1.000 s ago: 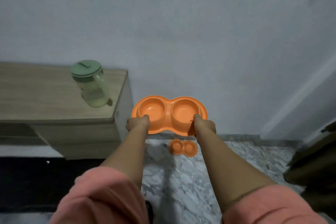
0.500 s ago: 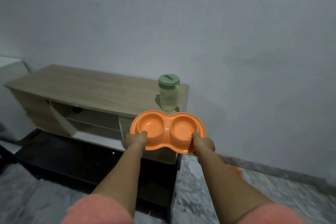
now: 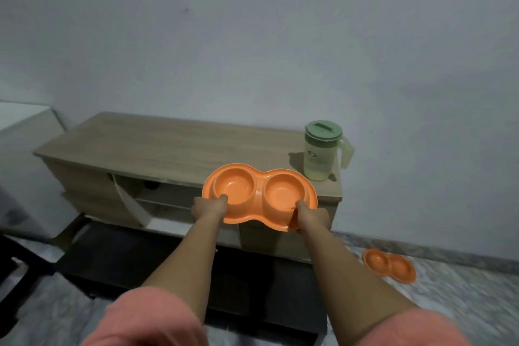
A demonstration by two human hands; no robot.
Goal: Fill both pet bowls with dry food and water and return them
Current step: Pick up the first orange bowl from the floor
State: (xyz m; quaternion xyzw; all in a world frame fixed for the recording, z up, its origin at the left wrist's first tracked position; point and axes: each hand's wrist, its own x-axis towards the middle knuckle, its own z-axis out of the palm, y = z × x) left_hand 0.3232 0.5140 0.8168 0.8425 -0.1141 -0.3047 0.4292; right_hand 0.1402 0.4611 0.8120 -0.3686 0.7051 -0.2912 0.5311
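Observation:
I hold an orange double pet bowl [image 3: 259, 194] in the air in front of the wooden cabinet. Both of its cups look empty. My left hand [image 3: 209, 208] grips its near left rim, thumb inside the left cup. My right hand [image 3: 311, 216] grips the near right rim, thumb in the right cup. A second orange double bowl [image 3: 389, 264] lies on the marble floor at the right, near the wall. A clear pitcher with a green lid [image 3: 323, 152] stands on the cabinet's right end, just behind the held bowl.
The low wooden cabinet [image 3: 157, 146] runs along the grey wall, with an open shelf and a door ajar below. A dark mat [image 3: 168, 264] lies on the floor in front of it. A white object [image 3: 19, 132] stands at the far left.
The view has swung left and back: the cabinet and pitcher have shifted right in frame, and the floor bowl shows again at the right. Both hands keep the same grip on the bowl.

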